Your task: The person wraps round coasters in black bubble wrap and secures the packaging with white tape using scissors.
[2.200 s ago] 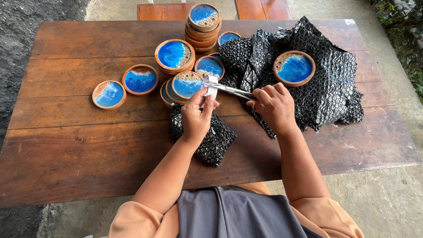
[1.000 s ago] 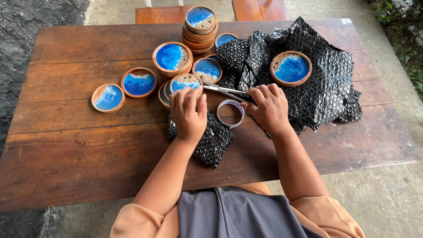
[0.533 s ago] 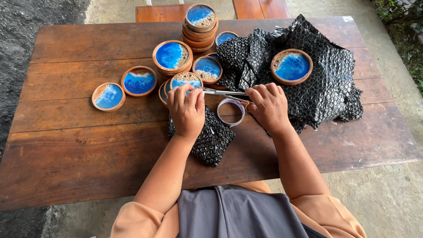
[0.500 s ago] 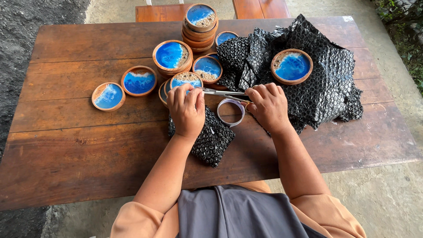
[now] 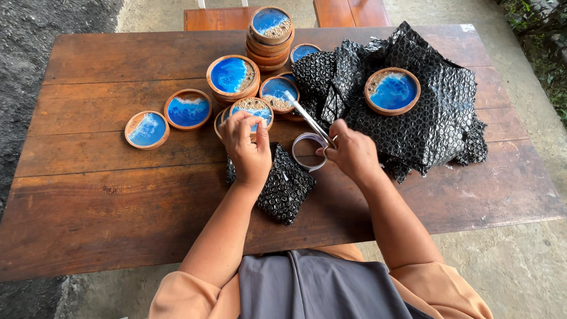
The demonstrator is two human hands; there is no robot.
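Note:
My right hand (image 5: 349,155) grips a pair of metal scissors (image 5: 308,120), blades pointing up and left over the table. A clear tape roll (image 5: 309,151) lies just left of that hand. My left hand (image 5: 247,147) rests on a small parcel wrapped in black bubble wrap (image 5: 283,186), fingers pinched near its top edge, close to a round wooden coaster with blue resin (image 5: 253,110). Whether a piece of tape is between those fingers I cannot tell.
Several round blue-and-wood coasters (image 5: 188,108) lie across the wooden table (image 5: 94,195), some stacked (image 5: 270,36) at the back. A big sheet of black bubble wrap (image 5: 437,118) covers the right side with one coaster (image 5: 392,90) on it. Benches stand behind.
The scissors have swung from lying across towards the left to pointing up and away. My left hand dropped from holding tape up onto the wrapped parcel. The tape roll now lies on the table.

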